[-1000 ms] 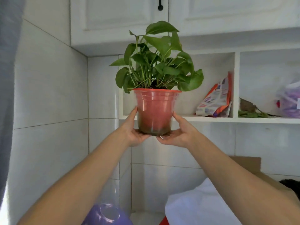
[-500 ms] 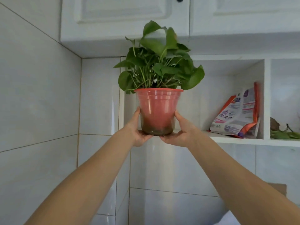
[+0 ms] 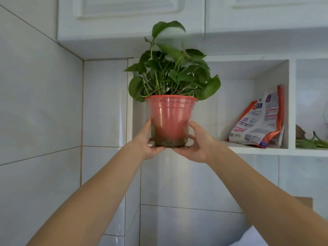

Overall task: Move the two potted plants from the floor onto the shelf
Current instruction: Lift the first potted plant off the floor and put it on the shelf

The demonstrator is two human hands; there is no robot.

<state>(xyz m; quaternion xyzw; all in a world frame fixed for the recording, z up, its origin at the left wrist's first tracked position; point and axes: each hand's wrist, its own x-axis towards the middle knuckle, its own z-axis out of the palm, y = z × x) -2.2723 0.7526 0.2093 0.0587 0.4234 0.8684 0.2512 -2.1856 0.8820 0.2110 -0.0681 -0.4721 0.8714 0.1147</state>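
Note:
A leafy green plant in a translucent red plastic pot [image 3: 170, 119] is held up at the left end of the white shelf [image 3: 230, 148]. The pot's base sits level with the shelf's front edge, at or just on it. My left hand [image 3: 148, 144] grips the pot's lower left side, thumb up along the wall. My right hand [image 3: 195, 144] cups its lower right side and base. The top leaf reaches up in front of the cabinet above. Only this one potted plant is in view.
White wall cabinets [image 3: 131, 20] hang close above the shelf. An orange and white printed bag [image 3: 259, 121] leans in the same compartment, right of the pot. Loose green leaves [image 3: 310, 142] lie in the compartment beyond the divider. Tiled wall on the left.
Both hands have carried the pot forward toward the shelf; its base has come level with the front edge. My view has drawn closer to the shelf.

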